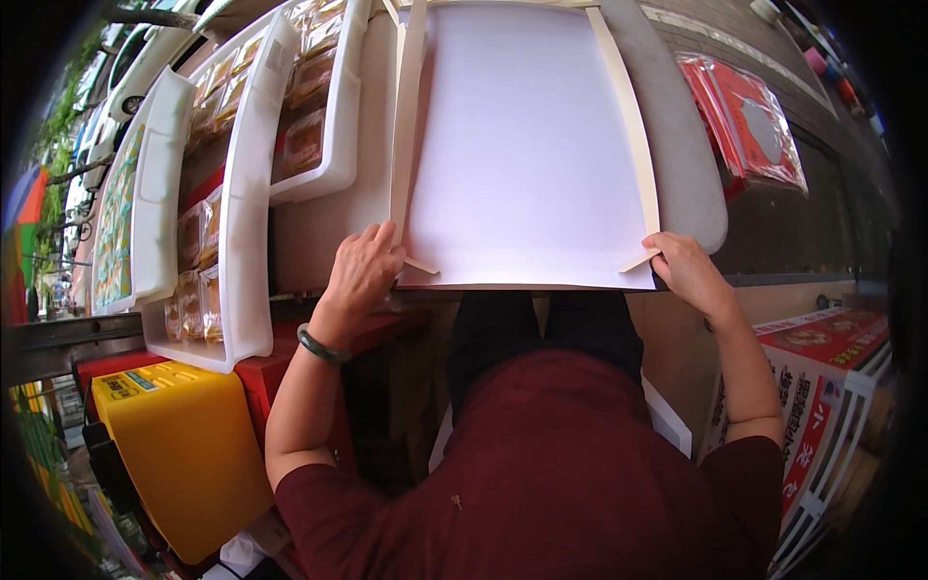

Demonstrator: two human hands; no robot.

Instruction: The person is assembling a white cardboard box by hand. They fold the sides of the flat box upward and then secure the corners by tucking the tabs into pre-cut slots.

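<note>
A large box or lid with a plain white inside [529, 145] lies before me, its narrow cream side flaps [627, 94] raised along the left and right edges. My left hand [367, 264] grips the near left corner, where a short flap end [421, 266] points inward. At the near right corner my right hand [678, 268] pinches the side flap, beside another short folded end [639, 260]. The near edge of the white piece lies flat between the hands. Parts of the fingers are hidden behind the corners.
White plastic trays [250, 181] of wrapped pastries stand at the left, beside one with green packets [119, 217]. Red plastic-wrapped packages [750, 123] lie at the right, past the grey tabletop's edge [689, 130]. A yellow container [181, 449] stands at the lower left, a printed box [826, 341] at the lower right.
</note>
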